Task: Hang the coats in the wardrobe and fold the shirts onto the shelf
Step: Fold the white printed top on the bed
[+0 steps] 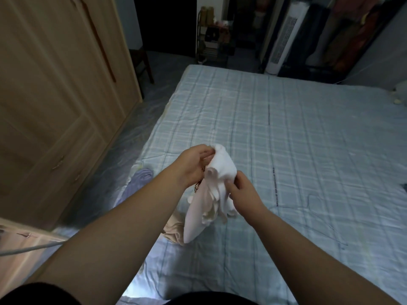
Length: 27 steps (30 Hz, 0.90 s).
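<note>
A bunched white shirt (207, 201) with a small brown print hangs above the bed. My left hand (193, 164) grips its top edge and my right hand (244, 190) pinches the cloth lower on the right side. The shirt's lower end droops onto a beige garment (175, 233) lying on the bed. A lilac garment (136, 183) lies at the bed's left edge. The wooden wardrobe (55, 95) stands on the left with its doors closed.
The bed (286, 139) has a pale blue checked cover and fills the middle and right. A thin wire hanger (312, 208) lies on it at the right. A white tower fan (284, 38), a small rack (211, 34) and hanging clothes stand beyond the foot of the bed.
</note>
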Motion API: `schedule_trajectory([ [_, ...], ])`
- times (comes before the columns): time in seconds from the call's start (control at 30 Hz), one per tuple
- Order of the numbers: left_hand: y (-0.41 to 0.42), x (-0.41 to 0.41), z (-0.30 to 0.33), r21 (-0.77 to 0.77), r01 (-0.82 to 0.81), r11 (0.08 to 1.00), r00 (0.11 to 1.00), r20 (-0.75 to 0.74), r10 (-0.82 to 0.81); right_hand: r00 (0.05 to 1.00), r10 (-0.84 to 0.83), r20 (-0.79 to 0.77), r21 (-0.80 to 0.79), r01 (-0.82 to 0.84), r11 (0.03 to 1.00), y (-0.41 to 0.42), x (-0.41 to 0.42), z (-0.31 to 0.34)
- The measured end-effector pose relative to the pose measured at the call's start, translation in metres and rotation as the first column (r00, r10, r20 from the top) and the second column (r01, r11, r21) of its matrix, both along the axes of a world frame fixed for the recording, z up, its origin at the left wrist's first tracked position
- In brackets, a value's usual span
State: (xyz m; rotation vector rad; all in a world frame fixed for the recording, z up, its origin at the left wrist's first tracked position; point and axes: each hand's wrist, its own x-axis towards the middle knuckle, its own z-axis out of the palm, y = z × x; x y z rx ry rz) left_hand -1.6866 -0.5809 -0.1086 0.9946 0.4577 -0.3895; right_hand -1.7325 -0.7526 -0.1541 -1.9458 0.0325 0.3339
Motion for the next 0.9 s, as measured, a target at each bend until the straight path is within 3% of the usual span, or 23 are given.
schedule_trajectory([
  [0.13,0.009,-0.005,0.001,0.115,0.272,0.955,0.957,0.075,-0.281,0.995,-0.048,-0.085,0.161,0.061,0.985,-0.003,0.011,0.01],
  [0.23,0.008,-0.012,0.0,0.138,0.342,0.93,0.919,0.158,-0.361,0.992,-0.031,-0.12,0.176,0.052,0.983,-0.006,0.012,0.02],
  [0.3,0.006,-0.012,-0.003,0.198,0.315,0.928,0.908,0.222,-0.355,0.994,-0.003,-0.107,0.12,0.016,0.993,-0.009,0.01,0.028],
  [0.4,0.001,-0.008,-0.002,0.469,0.166,0.867,0.902,0.284,-0.326,0.993,-0.009,-0.122,-0.005,0.008,1.0,-0.012,0.006,0.038],
  [0.53,-0.003,0.006,0.001,0.631,-0.02,0.775,0.919,0.317,-0.235,0.989,0.095,-0.112,-0.017,-0.098,0.995,-0.012,0.001,0.06],
  [0.63,-0.009,0.013,0.009,0.782,-0.053,0.622,0.886,0.324,-0.331,0.964,0.266,-0.001,-0.377,-0.246,0.893,-0.011,-0.002,0.085],
  [0.7,-0.016,0.017,0.016,0.831,-0.09,0.549,0.843,0.357,-0.403,0.979,0.203,0.032,-0.618,-0.14,0.774,-0.017,0.005,0.08],
  [0.77,-0.021,0.019,0.021,0.878,-0.096,0.469,0.784,0.357,-0.509,0.996,0.067,0.063,-0.725,0.0,0.688,-0.032,0.015,0.07],
  [0.9,-0.016,0.027,0.024,0.961,-0.046,0.273,0.606,0.244,-0.758,0.95,-0.098,0.296,-0.607,0.266,0.749,-0.08,0.035,0.073],
])
